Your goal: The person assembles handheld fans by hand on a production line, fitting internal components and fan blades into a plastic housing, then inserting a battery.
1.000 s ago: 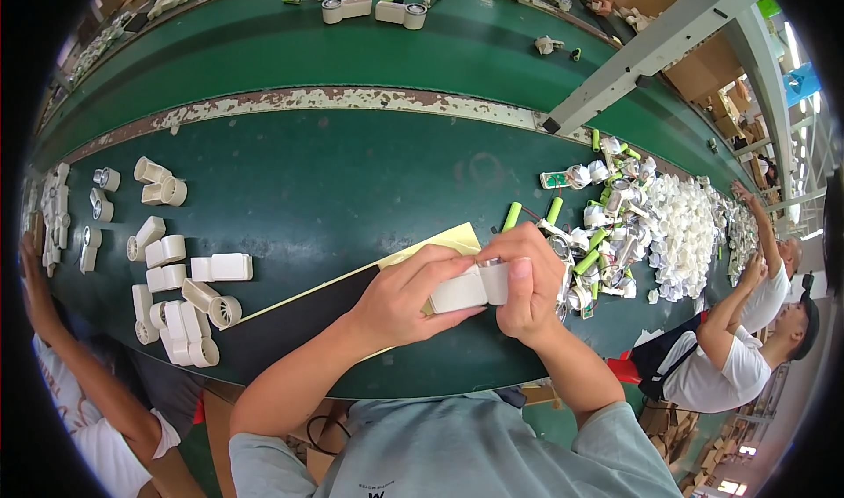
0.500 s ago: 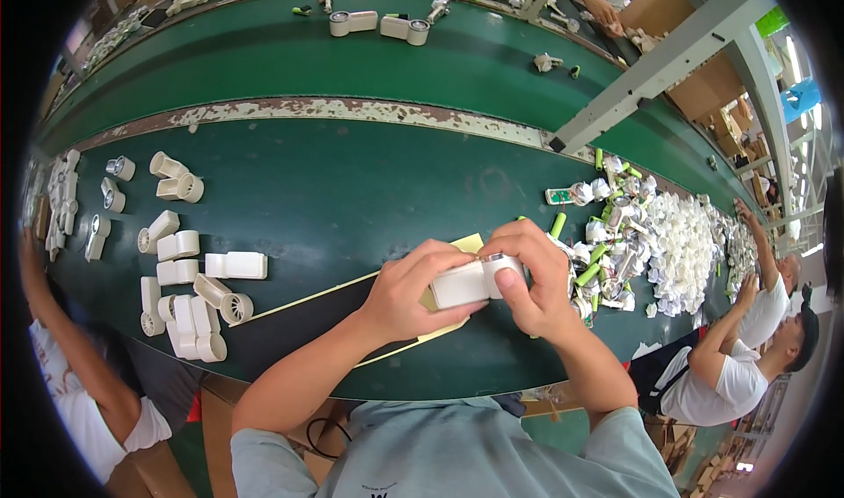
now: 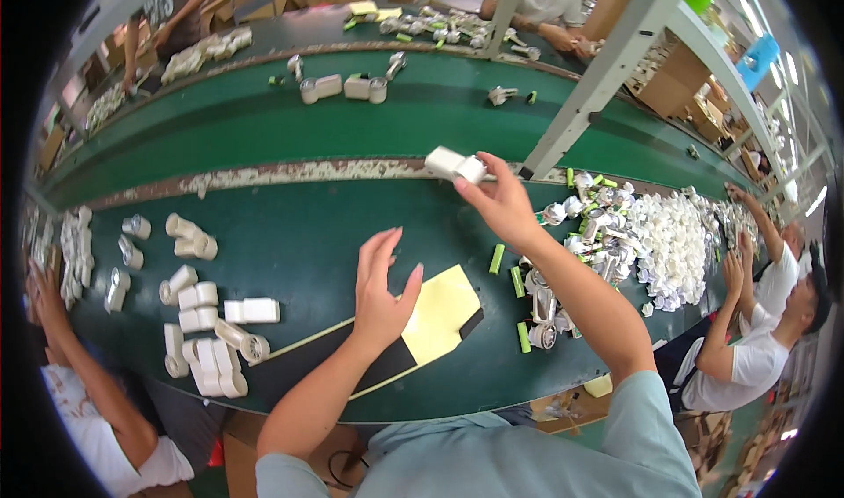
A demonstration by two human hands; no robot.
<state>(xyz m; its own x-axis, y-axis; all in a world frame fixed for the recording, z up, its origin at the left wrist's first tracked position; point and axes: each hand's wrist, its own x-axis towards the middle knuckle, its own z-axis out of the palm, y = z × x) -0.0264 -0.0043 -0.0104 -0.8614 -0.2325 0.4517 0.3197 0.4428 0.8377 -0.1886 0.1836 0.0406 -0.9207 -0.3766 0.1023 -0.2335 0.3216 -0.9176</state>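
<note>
My right hand [image 3: 505, 206] pinches a white plastic device housing [image 3: 447, 161] with a boxy end, holding it over the worn rail between my bench and the far conveyor. My left hand [image 3: 382, 298] is empty, its fingers apart, above the left edge of a yellow sheet [image 3: 437, 309]. That sheet lies on a black strip [image 3: 330, 357] on the green bench. Off to the left stand several similar cream housings [image 3: 209, 366], some with round vented heads.
Right of my arm lies a heap of white-wrapped parts [image 3: 673, 252] with green cylindrical cells [image 3: 498, 259]. A grey metal post [image 3: 585, 102] rises from the rail. Housings [image 3: 322, 87] rest on the green conveyor [image 3: 422, 124]. Co-workers sit on both sides and across.
My right hand has carried the housing up and away to the rail, out of my left hand, which has opened and stayed near the yellow sheet. The view has tilted up.
</note>
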